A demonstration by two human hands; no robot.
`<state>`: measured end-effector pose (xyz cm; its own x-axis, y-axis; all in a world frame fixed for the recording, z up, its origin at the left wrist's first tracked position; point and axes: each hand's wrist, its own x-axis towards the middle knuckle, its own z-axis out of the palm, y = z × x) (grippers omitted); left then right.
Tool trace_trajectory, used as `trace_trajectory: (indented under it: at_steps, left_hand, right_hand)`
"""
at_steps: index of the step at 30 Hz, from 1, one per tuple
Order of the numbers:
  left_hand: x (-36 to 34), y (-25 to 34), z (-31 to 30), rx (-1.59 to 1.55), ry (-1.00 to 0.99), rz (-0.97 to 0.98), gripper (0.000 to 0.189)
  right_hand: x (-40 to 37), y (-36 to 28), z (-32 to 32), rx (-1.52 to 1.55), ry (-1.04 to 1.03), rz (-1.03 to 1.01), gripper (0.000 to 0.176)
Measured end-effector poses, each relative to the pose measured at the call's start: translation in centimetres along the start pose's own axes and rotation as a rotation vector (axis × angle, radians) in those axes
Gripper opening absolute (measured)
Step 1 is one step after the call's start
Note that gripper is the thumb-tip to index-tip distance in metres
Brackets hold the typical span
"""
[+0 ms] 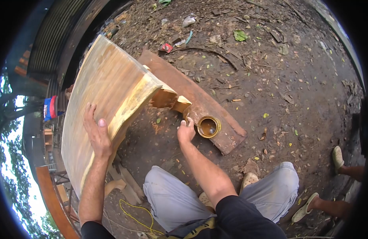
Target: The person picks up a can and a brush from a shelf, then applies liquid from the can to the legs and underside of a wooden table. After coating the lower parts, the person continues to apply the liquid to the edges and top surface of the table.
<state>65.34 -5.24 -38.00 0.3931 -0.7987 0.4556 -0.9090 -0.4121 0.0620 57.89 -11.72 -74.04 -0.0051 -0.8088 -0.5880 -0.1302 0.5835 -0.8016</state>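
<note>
A large pale wooden slab point(108, 75) with a yellowish live edge stands tilted on my left. My left hand point(98, 131) rests against its broad face, fingers stretched out and thumb apart, holding nothing. My right hand point(186, 130) is closed, its fingers curled near the lower end of a cut wooden leg point(182, 104) under the slab. Whatever those fingers hold, if anything, is hidden or too small to name. Just right of that hand, an open round can point(219, 128) with brown liquid inside stands on a reddish-brown board point(232, 135).
The board lies on bare dirt point(271, 99) scattered with leaves, sticks and litter. A yellow cord point(136, 215) trails near my left knee. Another person's feet in light clogs point(305, 208) are at the right. A curved orange-brown wooden piece point(52, 199) stands at lower left.
</note>
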Motion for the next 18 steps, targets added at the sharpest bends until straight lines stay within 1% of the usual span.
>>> trace_trajectory:
  at_steps: [3, 6, 9, 10, 13, 18]
  left_hand:
    - [0.1, 0.2, -0.1, -0.022, -0.002, 0.009, 0.057]
    - [0.2, 0.6, -0.2, -0.036, 0.010, -0.015, 0.058]
    - [0.1, 0.3, -0.3, 0.015, 0.013, -0.010, 0.058]
    - [0.1, 0.2, -0.3, 0.008, 0.018, -0.002, 0.058]
    - [0.0, -0.1, -0.3, -0.012, 0.033, 0.014, 0.057]
    - [0.0, -0.2, -0.4, -0.034, 0.060, 0.006, 0.053]
  right_hand:
    - [-1.9, -3.6, -3.0, 0.107, -0.162, 0.051, 0.032]
    - [-2.9, -5.6, -4.8, 0.315, -0.314, 0.082, 0.031]
    - [-2.6, -5.5, -6.2, 0.602, -0.413, 0.184, 0.033]
    - [-2.9, -6.4, -7.3, 0.611, -0.432, 0.197, 0.033]
    - [-3.7, -8.3, -10.0, 0.603, -0.493, 0.156, 0.035]
    - [-6.3, -12.2, -11.9, 0.493, -0.529, 0.066, 0.037]
